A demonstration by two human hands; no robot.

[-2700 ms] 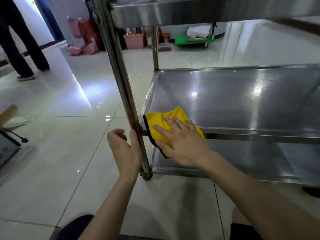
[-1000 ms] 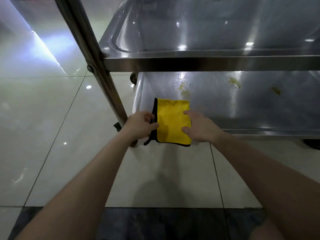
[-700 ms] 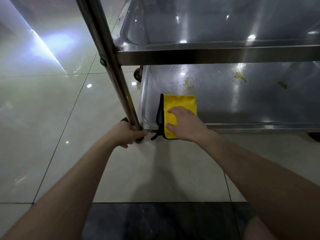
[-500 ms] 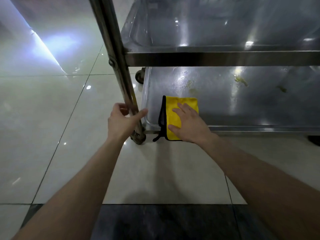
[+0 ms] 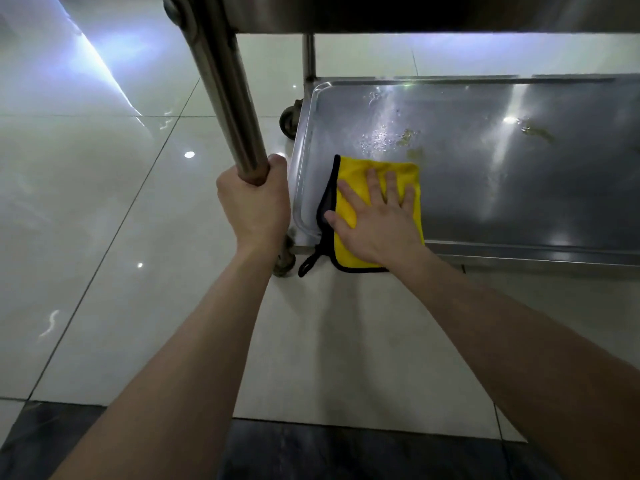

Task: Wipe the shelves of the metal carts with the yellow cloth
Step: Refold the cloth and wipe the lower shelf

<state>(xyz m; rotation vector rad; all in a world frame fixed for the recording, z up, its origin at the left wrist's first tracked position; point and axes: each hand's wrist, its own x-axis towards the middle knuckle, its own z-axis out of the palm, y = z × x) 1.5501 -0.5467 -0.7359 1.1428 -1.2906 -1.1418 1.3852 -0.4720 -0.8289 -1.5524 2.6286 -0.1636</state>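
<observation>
The yellow cloth [image 5: 349, 174], black-edged and folded, lies on the near left corner of the metal cart's bottom shelf [image 5: 519, 188] and hangs over its front rim. My right hand [image 5: 375, 216] presses flat on the cloth with fingers spread. My left hand [image 5: 254, 206] is wrapped around the cart's near left upright post [image 5: 221, 84]. Water drops and yellowish smears [image 5: 535, 129] dot the shelf beyond and to the right of the cloth.
The underside of the shelf above [image 5: 415, 12] spans the top of the view. A rear caster [image 5: 289, 121] and a front caster [image 5: 284, 263] stand on glossy pale floor tiles [image 5: 104, 237]. A dark tile strip [image 5: 311, 452] runs along the bottom.
My view dropped from the middle shelf to the bottom one. The cloth went down onto the bottom shelf under my right hand. My left hand closed around the post.
</observation>
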